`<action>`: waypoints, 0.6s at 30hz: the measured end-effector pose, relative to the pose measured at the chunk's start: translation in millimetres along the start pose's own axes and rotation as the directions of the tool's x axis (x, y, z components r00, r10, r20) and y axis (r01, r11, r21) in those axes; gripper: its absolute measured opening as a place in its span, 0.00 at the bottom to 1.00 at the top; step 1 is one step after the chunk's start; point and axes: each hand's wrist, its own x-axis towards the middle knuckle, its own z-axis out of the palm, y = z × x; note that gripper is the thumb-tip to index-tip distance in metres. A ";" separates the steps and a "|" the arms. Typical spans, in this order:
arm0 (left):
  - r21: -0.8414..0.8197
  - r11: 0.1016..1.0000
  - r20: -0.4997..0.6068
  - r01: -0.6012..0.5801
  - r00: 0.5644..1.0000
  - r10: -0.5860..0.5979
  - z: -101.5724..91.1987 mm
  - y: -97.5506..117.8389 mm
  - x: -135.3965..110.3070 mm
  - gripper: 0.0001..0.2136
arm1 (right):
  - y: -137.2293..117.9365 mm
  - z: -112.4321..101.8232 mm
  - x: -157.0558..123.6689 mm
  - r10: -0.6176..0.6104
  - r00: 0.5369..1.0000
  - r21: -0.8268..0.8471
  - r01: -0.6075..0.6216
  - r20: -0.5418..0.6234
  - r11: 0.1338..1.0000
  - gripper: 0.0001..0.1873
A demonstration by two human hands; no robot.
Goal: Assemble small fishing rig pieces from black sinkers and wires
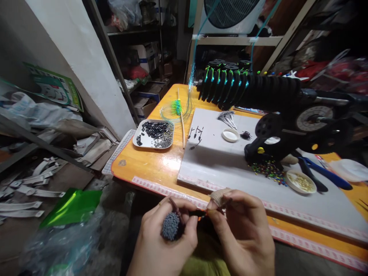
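Observation:
Near the table's front edge, my left hand (166, 234) is closed around a tight bundle of thin rods with round grey ends (171, 226) facing me. My right hand (244, 230) is close beside it, thumb and fingers pinched together. Between the two hands runs a small dark piece with orange and red bits (202, 216), which both sets of fingertips seem to touch; its kind is too small to tell. A beige wrap (220, 196) covers one of the right fingertips. My fingers hide the rest of the bundle.
Ahead, a white tray (138, 142) holds black and grey small parts on the orange table (143, 165). A grey board (215, 165) bears loose coloured beads (267, 171), a dish of gold bits (301, 181) and blue-handled pliers (330, 176). A black geared machine (270, 88) overhangs it.

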 end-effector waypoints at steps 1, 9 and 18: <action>-0.034 0.998 0.001 0.052 0.999 -0.052 -0.4 0.7 -0.1 0.06 | -0.4 -0.9 -0.1 0.042 0.999 0.000 -0.042 -0.002 0.999 0.18; -0.234 0.933 0.114 0.272 0.961 -0.252 3.7 3.4 0.3 0.07 | -2.8 -3.4 -1.1 0.158 0.987 0.079 -0.159 0.012 0.984 0.13; -0.264 0.948 -0.018 0.177 0.982 -0.189 6.4 -7.2 -2.4 0.07 | -1.6 -5.0 -3.2 0.156 0.986 0.138 -0.163 0.060 0.977 0.14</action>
